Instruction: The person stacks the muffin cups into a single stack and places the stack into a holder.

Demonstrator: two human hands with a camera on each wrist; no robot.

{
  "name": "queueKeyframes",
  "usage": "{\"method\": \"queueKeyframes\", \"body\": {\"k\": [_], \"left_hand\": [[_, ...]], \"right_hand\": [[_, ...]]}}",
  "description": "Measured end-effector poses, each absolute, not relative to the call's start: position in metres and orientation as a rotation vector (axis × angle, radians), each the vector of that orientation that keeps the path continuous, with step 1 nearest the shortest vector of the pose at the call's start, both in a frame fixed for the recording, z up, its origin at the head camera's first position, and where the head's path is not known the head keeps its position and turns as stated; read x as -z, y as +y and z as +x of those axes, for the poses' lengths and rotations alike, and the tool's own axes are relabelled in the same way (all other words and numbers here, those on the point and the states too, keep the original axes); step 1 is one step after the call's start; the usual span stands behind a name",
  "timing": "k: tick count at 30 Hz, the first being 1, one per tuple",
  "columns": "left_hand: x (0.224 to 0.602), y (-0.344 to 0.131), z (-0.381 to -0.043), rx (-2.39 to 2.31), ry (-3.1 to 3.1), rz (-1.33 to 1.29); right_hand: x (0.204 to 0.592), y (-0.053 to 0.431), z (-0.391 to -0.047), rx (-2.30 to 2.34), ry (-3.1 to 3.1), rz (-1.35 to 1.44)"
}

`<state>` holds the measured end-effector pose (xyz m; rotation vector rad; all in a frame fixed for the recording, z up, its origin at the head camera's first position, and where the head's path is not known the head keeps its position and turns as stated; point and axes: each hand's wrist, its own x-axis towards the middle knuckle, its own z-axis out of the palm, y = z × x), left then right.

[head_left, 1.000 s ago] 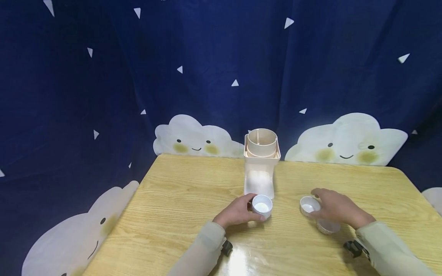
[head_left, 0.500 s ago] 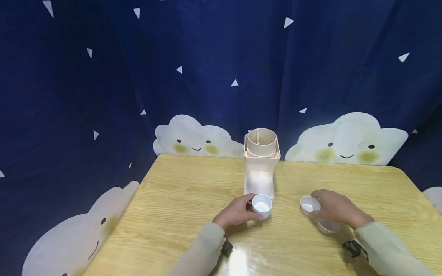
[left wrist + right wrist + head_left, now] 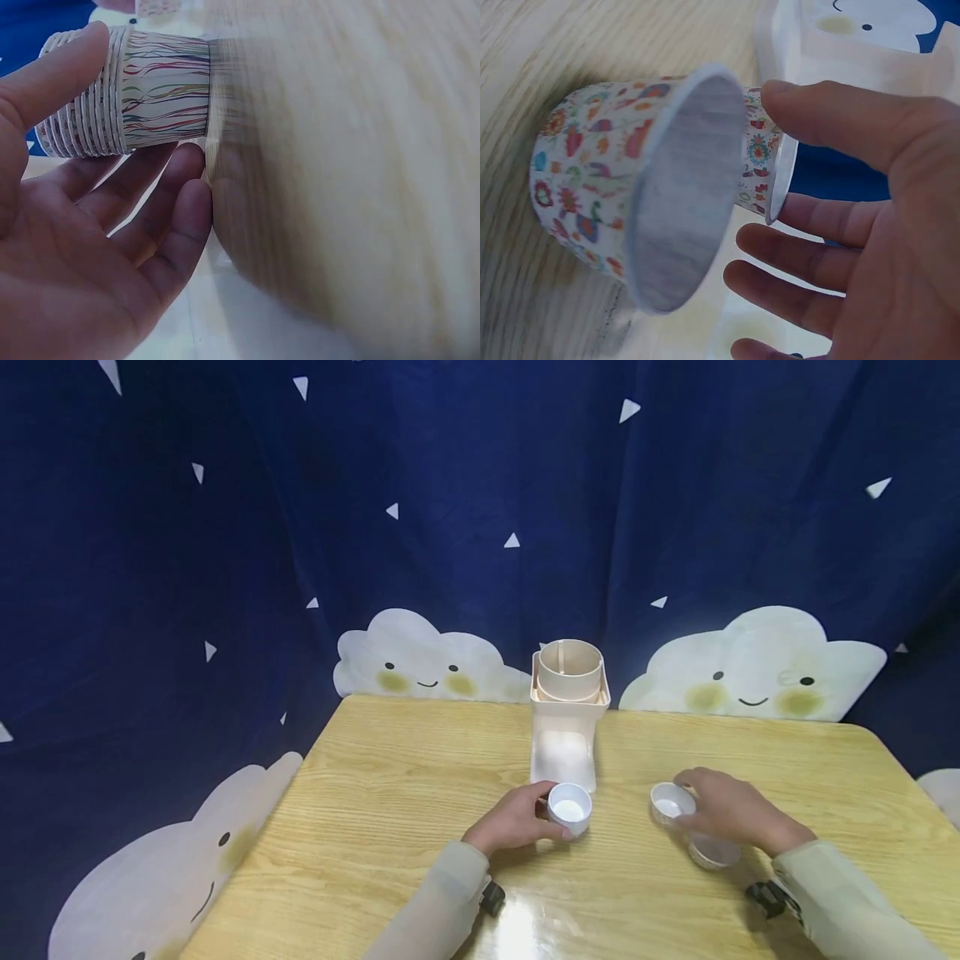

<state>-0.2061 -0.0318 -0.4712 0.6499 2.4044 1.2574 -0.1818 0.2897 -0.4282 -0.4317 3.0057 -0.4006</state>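
My left hand (image 3: 517, 818) holds a stack of nested paper baking cups (image 3: 570, 806) upright on the wooden table. In the left wrist view, coloured wavy lines mark the outermost cup (image 3: 165, 94), and several rims show above it between thumb and fingers. To the right, my right hand (image 3: 731, 812) pinches a single baking cup (image 3: 671, 803) near its rim. A floral print shows on that cup (image 3: 757, 154) in the right wrist view. A second floral baking cup (image 3: 714, 853) stands just nearer me, partly below the right hand, its mouth up.
Behind the left hand stands a cream plastic holder (image 3: 564, 752) with a round open tube (image 3: 570, 670) on top, near the table's back edge. The wooden table (image 3: 390, 777) ends at a dark blue curtain (image 3: 450, 485) with white clouds.
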Motion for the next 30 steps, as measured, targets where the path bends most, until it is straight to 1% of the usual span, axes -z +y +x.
{"method": "queueKeyframes", "body": {"k": [14,22,30], "left_hand": [[0.472,-0.031,-0.206,-1.286,2.385,0.634],[0.471,-0.031,-0.204,-1.317,2.362,0.621],[0.471,-0.031,-0.204,-1.319,2.372,0.616]], "right_hand": [[0.411,0.29,-0.175,0.471,3.052,-0.456],[0.406,0.286,-0.168,0.565,3.055,-0.592],[0.394,0.278,-0.164,0.556,3.093,-0.653]]}}
